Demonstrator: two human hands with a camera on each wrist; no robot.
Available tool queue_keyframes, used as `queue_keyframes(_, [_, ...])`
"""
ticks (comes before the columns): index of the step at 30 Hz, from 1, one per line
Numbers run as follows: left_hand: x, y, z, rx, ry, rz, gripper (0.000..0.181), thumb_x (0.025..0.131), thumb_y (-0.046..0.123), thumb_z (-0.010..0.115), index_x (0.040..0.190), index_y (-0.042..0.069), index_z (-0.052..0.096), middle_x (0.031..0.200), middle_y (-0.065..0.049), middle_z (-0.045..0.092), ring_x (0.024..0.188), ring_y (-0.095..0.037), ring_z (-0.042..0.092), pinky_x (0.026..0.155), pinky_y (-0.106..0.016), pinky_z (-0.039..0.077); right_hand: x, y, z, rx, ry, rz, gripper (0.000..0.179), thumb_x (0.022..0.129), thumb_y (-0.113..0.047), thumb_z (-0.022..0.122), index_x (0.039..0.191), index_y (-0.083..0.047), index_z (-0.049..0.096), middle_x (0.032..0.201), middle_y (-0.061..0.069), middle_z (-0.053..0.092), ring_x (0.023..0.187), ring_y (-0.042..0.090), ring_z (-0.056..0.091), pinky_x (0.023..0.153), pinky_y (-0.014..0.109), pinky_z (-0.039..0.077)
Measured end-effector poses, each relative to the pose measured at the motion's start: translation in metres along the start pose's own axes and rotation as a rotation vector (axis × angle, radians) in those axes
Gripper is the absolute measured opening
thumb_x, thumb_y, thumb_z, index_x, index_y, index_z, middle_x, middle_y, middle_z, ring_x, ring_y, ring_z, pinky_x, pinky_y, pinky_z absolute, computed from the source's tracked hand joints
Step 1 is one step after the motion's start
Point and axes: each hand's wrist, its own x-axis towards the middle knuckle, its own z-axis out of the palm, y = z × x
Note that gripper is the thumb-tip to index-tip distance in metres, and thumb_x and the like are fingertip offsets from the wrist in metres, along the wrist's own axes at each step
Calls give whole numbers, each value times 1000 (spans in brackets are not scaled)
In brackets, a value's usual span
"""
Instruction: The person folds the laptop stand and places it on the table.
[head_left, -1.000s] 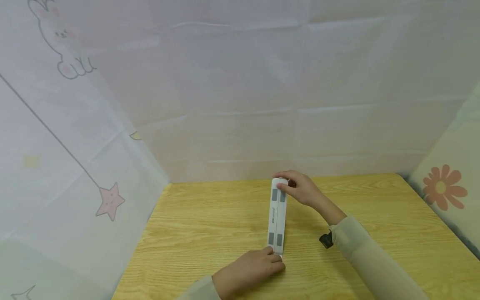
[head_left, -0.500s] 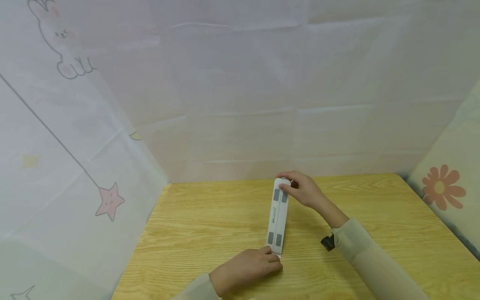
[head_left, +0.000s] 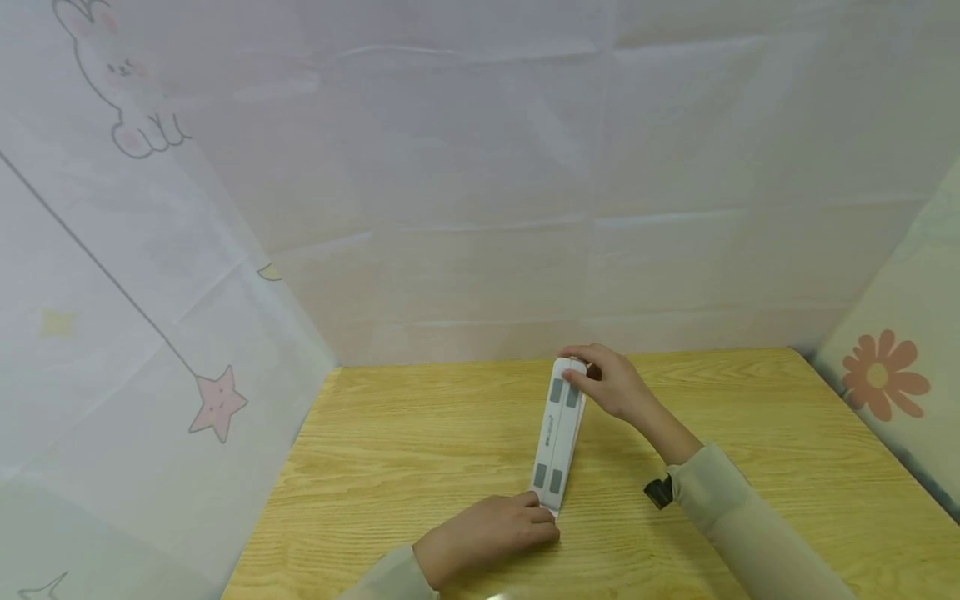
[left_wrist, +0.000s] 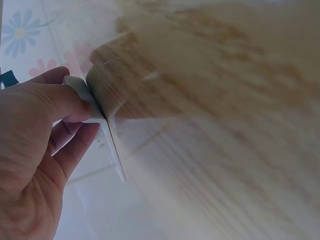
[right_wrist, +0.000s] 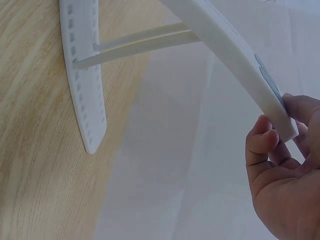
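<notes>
A white folding laptop stand (head_left: 557,433) with grey pads stands narrow on the table, its far end raised. My left hand (head_left: 491,533) grips its near, low end, and in the left wrist view the thumb and fingers pinch the white lip (left_wrist: 80,95). At the raised far end, my right hand (head_left: 618,387) pinches the top bar (right_wrist: 235,65) between thumb and fingers. The right wrist view shows the notched base bar (right_wrist: 82,100) lying on the wood, with thin struts (right_wrist: 140,45) running from it to the raised bar. My left fingers hide the stand's near tip.
The wooden table (head_left: 390,425) ends at a pale cloth backdrop (head_left: 465,208) behind it. More printed cloth rises at the left and right sides. A black wrist strap piece (head_left: 660,492) hangs by the right cuff.
The stand's far end has shifted slightly right with my right hand. Its near end and my left hand have shifted slightly left, so the stand leans more to the right in view.
</notes>
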Motion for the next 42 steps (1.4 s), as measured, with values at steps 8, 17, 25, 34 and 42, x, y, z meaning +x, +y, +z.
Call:
queue_keyframes(8, [-4,-3,-2,16,-4,-12,15,98,21,64,112,28,61,113,22,64,98,-1,49,76,-5,40,-6,0,0,-12,29,2,38,99,-23,68,135,-12,64,116,11,65,77,15,59,64,32,52])
queue_keyframes(17, [-10,-8,1,51,8,-11,15,97,20,65,109,27,59,112,23,63,98,0,48,78,-5,39,-9,-3,0,-9,65,21,36,98,-21,69,133,-13,65,110,11,65,74,16,59,61,31,51])
queue_keyframes(25, [-11,-8,3,66,37,-27,13,98,21,66,109,28,61,113,23,65,100,0,50,82,-6,41,-10,-5,0,-8,77,34,36,98,-20,69,133,-11,65,113,13,65,76,17,61,63,32,52])
queue_keyframes(34, [-8,2,1,130,108,-86,14,95,21,67,107,27,60,95,18,57,90,-3,47,66,-8,38,-5,8,-8,24,18,-30,38,99,-26,68,134,-12,64,112,9,64,79,19,57,65,32,50])
queue_keyframes(42, [-3,9,-1,175,117,-121,13,90,24,72,98,27,62,89,17,58,85,-4,48,58,-9,37,4,18,-16,106,-64,-36,31,101,-34,63,129,-21,68,124,6,63,81,21,58,66,32,50])
